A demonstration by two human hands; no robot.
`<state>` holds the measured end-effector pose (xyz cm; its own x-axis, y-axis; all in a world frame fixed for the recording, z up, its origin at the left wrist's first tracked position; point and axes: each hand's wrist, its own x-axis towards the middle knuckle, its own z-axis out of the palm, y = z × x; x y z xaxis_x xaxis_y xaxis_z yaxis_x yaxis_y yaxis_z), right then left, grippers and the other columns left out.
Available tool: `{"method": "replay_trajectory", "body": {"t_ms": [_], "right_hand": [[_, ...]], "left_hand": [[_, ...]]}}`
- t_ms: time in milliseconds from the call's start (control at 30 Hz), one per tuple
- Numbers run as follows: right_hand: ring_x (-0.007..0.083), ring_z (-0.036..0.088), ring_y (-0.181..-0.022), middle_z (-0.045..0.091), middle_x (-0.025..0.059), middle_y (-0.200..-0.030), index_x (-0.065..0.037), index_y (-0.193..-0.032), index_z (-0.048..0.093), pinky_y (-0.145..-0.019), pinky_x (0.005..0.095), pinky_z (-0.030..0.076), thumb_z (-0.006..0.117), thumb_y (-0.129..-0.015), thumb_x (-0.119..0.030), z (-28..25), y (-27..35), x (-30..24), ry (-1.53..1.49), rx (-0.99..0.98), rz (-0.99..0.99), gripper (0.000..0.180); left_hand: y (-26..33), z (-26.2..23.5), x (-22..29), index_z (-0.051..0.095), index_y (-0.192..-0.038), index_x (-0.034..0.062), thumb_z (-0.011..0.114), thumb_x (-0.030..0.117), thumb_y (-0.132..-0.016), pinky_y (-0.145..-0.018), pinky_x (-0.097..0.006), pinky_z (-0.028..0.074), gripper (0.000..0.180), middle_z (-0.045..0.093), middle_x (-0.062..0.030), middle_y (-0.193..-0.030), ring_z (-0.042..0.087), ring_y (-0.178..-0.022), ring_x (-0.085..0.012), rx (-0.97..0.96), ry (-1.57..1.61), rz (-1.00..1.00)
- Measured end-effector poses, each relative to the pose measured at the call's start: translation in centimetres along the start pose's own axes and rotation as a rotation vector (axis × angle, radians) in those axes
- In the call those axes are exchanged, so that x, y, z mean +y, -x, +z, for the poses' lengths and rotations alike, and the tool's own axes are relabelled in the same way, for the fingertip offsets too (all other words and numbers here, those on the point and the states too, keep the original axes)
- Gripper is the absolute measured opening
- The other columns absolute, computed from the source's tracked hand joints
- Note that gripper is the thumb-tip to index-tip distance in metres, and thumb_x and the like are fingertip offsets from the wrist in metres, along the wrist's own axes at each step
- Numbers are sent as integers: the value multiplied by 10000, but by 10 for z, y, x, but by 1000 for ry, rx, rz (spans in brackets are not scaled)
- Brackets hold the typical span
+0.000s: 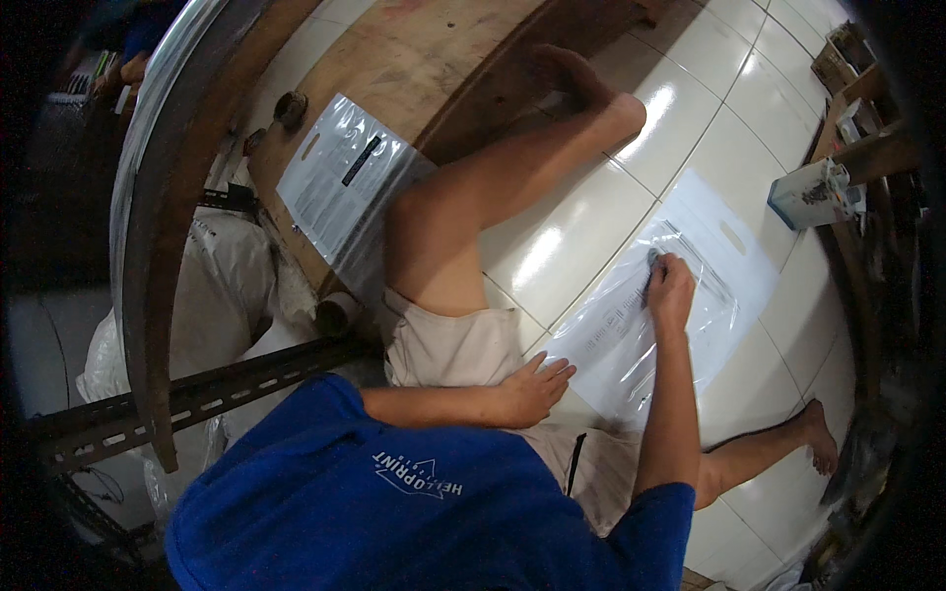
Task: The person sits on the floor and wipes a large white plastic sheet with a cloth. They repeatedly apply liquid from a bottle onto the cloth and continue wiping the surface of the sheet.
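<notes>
A white plastic bag [724, 212] with a die-cut handle slot and dark print lies flat on the tiled floor between my legs. Its glossy see-through part stretches toward me. My right hand [672, 291] is closed over the bag's printed middle, fingertips down on the surface. A small greyish thing [654, 256] shows at those fingertips, too small to name. Near the bag's close edge, my left hand [537, 389] rests with fingers spread, by my thigh. A second plastic bag [340, 167], printed with a black bar, lies to the left, partly under my bent leg.
The second bag lies on a stained wooden board [404, 64]. A translucent plastic container [813, 194] stands at the right by wooden shelving [877, 153]. A slotted metal bar [197, 399], a curved dark edge [158, 246] and white sacks [222, 276] are at the left.
</notes>
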<state>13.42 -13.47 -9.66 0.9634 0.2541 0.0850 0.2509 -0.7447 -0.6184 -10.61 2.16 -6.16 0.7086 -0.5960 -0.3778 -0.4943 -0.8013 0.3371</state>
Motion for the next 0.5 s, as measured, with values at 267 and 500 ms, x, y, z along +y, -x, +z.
{"method": "replay_trajectory", "body": {"t_ms": [267, 500], "right_hand": [[374, 575, -843, 588, 175, -891, -41, -1099, 629, -754, 454, 475, 591, -790, -9, 21, 132, -45, -98, -293, -118, 313], [387, 574, -816, 582, 204, -839, -9, -984, 642, -744, 460, 467, 581, -782, 6, 34, 86, -49, -86, -98, 7, 211]], "left_hand": [[6, -13, -4, 498, -1309, -48, 588, 456, -843, -1129, -508, 206, 691, 389, -264, -1430, 307, -1366, -389, -47, 17, -211], [10, -10, -4, 501, -1280, -117, 600, 409, -830, -1098, -570, 219, 699, 380, -317, -1416, 327, -1335, -426, -68, -7, -159]]}}
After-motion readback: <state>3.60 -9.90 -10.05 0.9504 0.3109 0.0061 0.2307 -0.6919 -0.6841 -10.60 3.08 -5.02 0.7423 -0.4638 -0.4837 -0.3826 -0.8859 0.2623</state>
